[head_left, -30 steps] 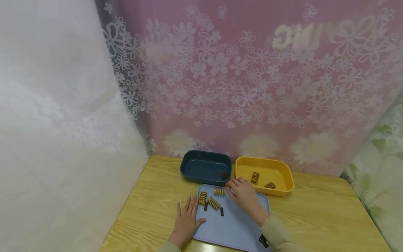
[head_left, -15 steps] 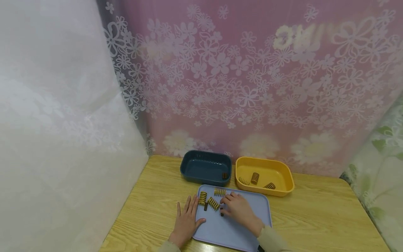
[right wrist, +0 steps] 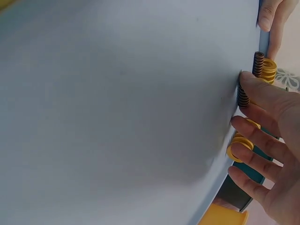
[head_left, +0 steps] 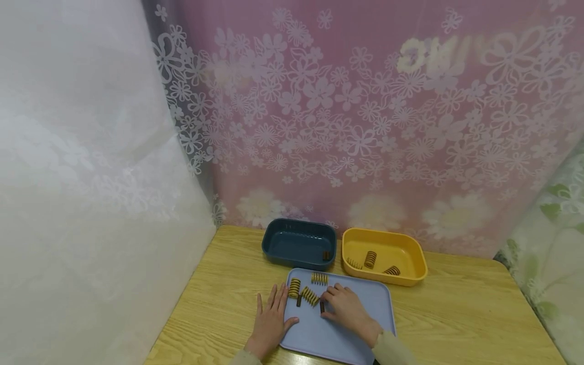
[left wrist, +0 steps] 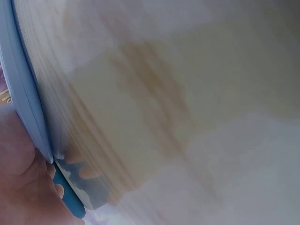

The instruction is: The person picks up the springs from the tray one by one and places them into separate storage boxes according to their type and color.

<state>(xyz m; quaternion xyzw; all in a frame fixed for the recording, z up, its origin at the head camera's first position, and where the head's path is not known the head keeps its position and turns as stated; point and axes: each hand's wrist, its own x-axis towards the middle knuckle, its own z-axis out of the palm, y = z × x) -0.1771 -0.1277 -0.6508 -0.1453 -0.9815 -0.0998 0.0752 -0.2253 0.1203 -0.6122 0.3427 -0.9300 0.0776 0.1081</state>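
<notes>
My right hand [head_left: 348, 308] is low over the lilac tray [head_left: 319, 337], thumb and forefinger pinching a small dark coil spring [right wrist: 243, 97] that lies on it. A second small dark spring [head_left: 298, 300] rests farther left. Around them are three larger yellow springs: one upright-looking at the tray's left edge [head_left: 294, 288], a slanted one [head_left: 311, 296] and one near the back rim [head_left: 319, 279]. With fingers spread and straight, my left hand [head_left: 269, 322] rests along the tray's left rim, its thumb over the tray.
Behind the tray stand a dark blue bin [head_left: 296, 261] with small dark springs [head_left: 326, 255] in its right corner, and a yellow bin [head_left: 408, 253] holding three larger springs [head_left: 370, 259]. Wooden table [head_left: 465, 304] surrounds them; a floral curtain [head_left: 319, 152] hangs behind.
My right hand has moved from the yellow bin's near left corner back over the tray to the dark spring. Another yellow spring now shows in that bin. My left hand stays put.
</notes>
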